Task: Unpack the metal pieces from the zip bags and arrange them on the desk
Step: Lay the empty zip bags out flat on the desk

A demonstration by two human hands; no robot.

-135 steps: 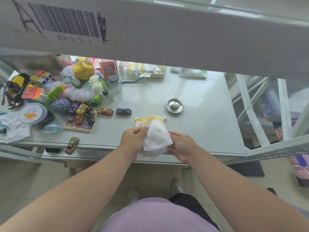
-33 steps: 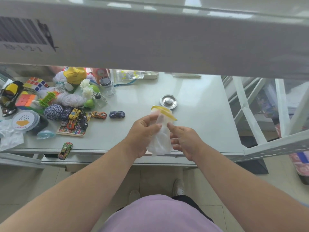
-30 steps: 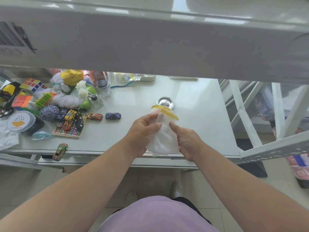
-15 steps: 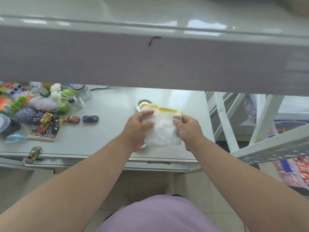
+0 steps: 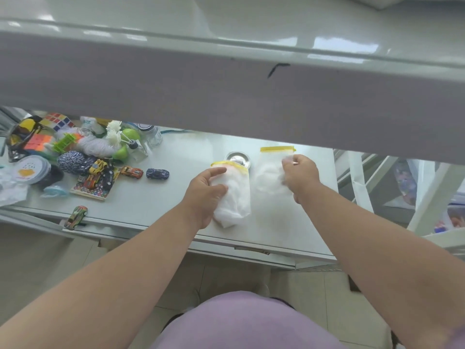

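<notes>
Two frosted zip bags with yellow seal strips are over the white desk [image 5: 176,192]. My left hand [image 5: 205,192] grips the left zip bag [image 5: 234,197], which bulges and rests on the desk near its front edge. My right hand [image 5: 300,176] pinches the right zip bag [image 5: 268,177], which looks flat and blurred. A round shiny metal piece [image 5: 237,157] lies on the desk just behind the left bag, partly hidden by its yellow strip. What is inside the bags cannot be made out.
A pile of toys fills the desk's left part: toy cars [image 5: 157,173], puzzle cubes [image 5: 57,120], yarn balls [image 5: 75,162], a small jar [image 5: 151,133]. One toy car [image 5: 75,216] sits at the front edge. A shelf board [image 5: 226,91] overhangs the desk's back. White shelving frames [image 5: 422,197] stand to the right.
One bundle held by both hands has come apart into two bags: my left hand keeps one, my right hand has drawn the other to the right. The view tilted upward.
</notes>
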